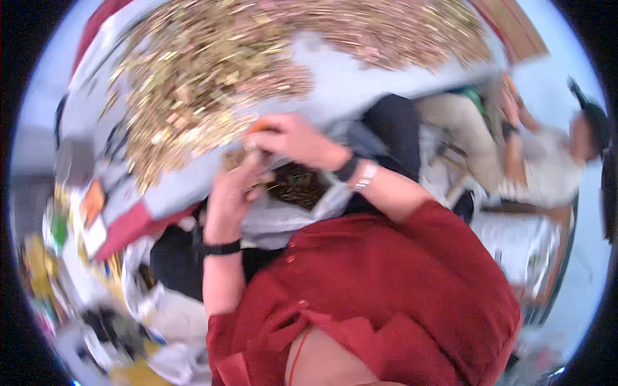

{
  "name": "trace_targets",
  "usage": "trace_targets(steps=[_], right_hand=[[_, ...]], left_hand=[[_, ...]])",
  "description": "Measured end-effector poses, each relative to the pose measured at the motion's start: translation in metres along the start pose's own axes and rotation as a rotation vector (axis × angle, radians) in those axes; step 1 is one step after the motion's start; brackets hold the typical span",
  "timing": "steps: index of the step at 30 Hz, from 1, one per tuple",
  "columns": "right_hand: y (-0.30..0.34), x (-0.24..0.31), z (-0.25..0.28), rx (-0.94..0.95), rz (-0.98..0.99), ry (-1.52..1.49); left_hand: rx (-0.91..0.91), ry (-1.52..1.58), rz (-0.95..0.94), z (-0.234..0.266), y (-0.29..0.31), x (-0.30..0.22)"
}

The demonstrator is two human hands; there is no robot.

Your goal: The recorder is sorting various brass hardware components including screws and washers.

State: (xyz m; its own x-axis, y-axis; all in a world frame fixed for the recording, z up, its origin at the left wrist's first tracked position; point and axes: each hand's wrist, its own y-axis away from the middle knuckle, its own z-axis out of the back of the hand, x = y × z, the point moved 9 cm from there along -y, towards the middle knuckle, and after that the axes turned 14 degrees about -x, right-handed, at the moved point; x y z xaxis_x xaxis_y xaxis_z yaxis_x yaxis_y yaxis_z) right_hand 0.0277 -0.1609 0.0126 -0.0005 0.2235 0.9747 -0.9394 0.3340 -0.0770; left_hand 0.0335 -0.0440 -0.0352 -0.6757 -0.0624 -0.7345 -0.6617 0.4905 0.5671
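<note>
In the middle of the view my two hands meet above my lap, blurred by motion. My right hand is closed round a small orange thing, whose kind I cannot make out. Just below and to its left, my left hand has its fingers curled. A small yellowish-brown piece shows at its fingertips, too smeared to name. Under the hands lies an open pale plastic bag with dark brownish bits inside. Beyond them spreads a heap of small gold-coloured pieces.
Copper-pink pieces lie farther right on the pale sheet. To the right sits another person in light clothes. A tray with a plastic-covered sheet is at the right; bags and mixed items crowd the left.
</note>
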Motion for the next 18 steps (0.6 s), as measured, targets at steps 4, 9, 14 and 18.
trace_targets(steps=[4, 9, 14, 18], right_hand=[[-0.012, -0.007, -0.025, -0.09, 0.037, -0.093], [-0.028, -0.02, -0.037, -0.058, -0.189, -0.137], [-0.058, -0.027, -0.075, 0.307, 0.165, 0.277], [-0.039, 0.02, -0.104, 0.473, 0.857, 0.714]], left_hand=[[-0.013, 0.152, 0.027, 0.027, -0.011, -0.001], [0.029, 0.157, -0.031, 0.041, -0.025, -0.008], [-0.009, 0.189, -0.09, 0.038, -0.028, -0.018], [-0.101, 0.272, -0.115, 0.057, -0.022, -0.025]])
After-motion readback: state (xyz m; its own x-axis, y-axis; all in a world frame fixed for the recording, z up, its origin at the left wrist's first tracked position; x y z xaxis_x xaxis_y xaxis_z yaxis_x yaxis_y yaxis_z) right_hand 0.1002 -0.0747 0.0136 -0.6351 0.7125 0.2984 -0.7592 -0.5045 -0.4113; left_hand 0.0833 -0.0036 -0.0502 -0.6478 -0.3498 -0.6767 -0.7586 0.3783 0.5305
